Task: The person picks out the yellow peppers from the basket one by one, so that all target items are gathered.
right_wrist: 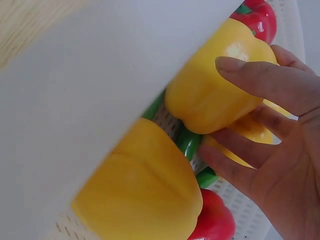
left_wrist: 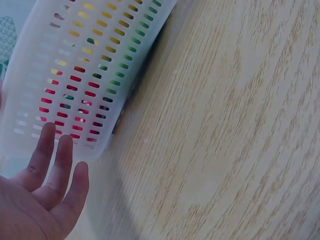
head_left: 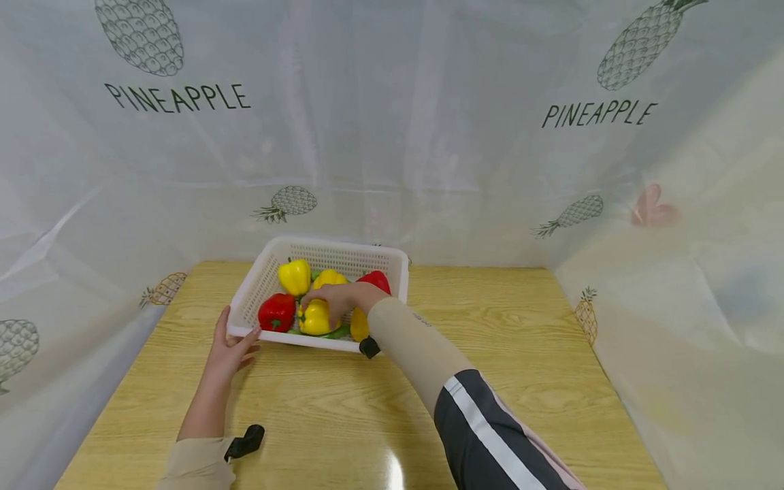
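Note:
A white perforated plastic basket (head_left: 333, 344) holds red and yellow bell peppers and several slim green vegetables whose kind is partly hidden. Inside it, my right hand (head_left: 333, 297) grips a yellow bell pepper (right_wrist: 215, 82); the thumb lies across its side and the fingers reach round behind. My left hand (head_left: 229, 350) rests against the basket's near left corner, fingers spread. Three of those fingers (left_wrist: 61, 165) show, fairly straight, by the perforated wall in the left wrist view. A red bell pepper (head_left: 277, 313) lies left of the gripped one.
Another yellow bell pepper (head_left: 295, 276) lies at the basket's back left, and a red one (head_left: 376, 280) at the right. The basket stands on a wood-grain table (head_left: 490, 340). A pale pineapple-print sheet (head_left: 422, 136) rises behind and along both sides.

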Motion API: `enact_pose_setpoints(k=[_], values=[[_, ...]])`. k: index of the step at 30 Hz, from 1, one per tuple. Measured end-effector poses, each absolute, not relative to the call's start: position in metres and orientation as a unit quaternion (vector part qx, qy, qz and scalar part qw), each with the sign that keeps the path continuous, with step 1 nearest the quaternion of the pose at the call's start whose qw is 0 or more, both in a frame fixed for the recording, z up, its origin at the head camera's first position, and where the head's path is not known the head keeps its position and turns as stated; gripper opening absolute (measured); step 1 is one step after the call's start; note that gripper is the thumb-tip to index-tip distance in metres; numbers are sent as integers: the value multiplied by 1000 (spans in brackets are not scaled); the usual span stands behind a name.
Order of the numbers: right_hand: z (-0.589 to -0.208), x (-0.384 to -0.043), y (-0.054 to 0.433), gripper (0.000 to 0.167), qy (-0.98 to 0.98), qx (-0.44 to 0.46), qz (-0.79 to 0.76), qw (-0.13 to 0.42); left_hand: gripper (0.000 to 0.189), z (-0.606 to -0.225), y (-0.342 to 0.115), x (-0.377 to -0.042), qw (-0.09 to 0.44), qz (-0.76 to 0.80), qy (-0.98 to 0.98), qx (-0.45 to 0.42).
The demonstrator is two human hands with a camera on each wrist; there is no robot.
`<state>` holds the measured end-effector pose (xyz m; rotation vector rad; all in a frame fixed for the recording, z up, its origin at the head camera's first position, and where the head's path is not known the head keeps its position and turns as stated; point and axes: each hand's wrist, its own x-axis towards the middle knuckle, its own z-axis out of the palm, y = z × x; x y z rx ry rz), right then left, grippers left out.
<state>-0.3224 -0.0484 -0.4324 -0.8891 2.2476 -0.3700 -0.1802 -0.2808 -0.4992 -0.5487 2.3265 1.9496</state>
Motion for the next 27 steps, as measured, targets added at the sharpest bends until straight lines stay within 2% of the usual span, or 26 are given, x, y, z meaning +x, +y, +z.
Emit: enact_pose_setpoints(k=[4,17,27], values=[[-433,-324,-46,63,862,-346,-148,340,95,-498,-282,-180,25,637,750,-178],[-434,-330,-42,38,844,-396,-171,319,97,-500,-282,-181,26,647,741,-181],[-428,-327,-31,29,850,-387,-181,309,97,-498,-281,-179,21,646,742,-178]])
